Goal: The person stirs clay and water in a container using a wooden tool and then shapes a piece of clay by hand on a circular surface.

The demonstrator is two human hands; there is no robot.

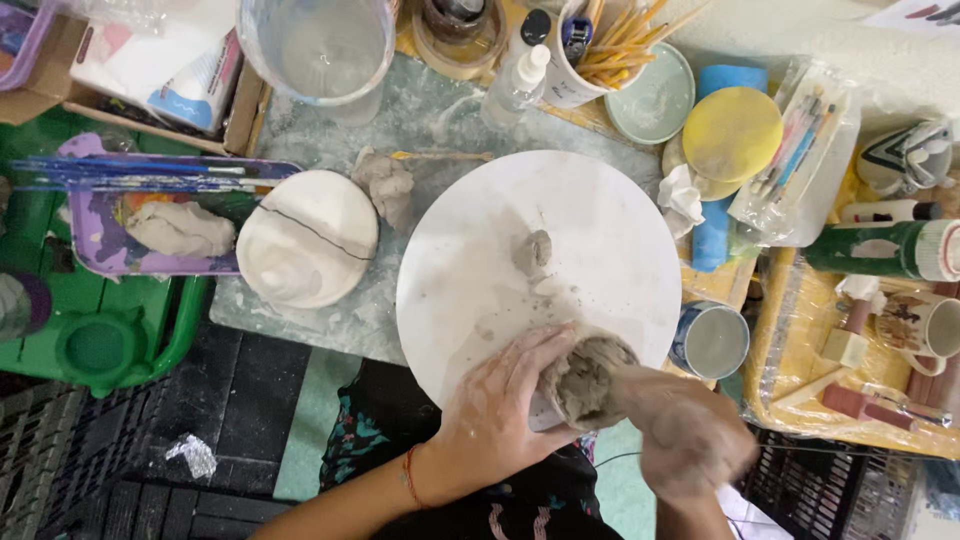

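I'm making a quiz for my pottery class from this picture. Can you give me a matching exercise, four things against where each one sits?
Things:
1. hollow clay piece
2. small clay lump
3. yellow round sponge
4. bundle of wooden sticks

Places:
A. standing in a white cup at the top
B. held between the left hand and right hand
C. right of the white round board, on a blue roll
D. near the middle of the white round board

Pairs: 1-B, 2-D, 3-C, 4-A

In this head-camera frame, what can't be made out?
- Right hand: motion-blurred; finger positions unreadable.
- Clay pot: outer wall hidden by the left hand; interior too dark.
- Clear jug: top cut off by the upper edge.
- Brush bag: contents too small.
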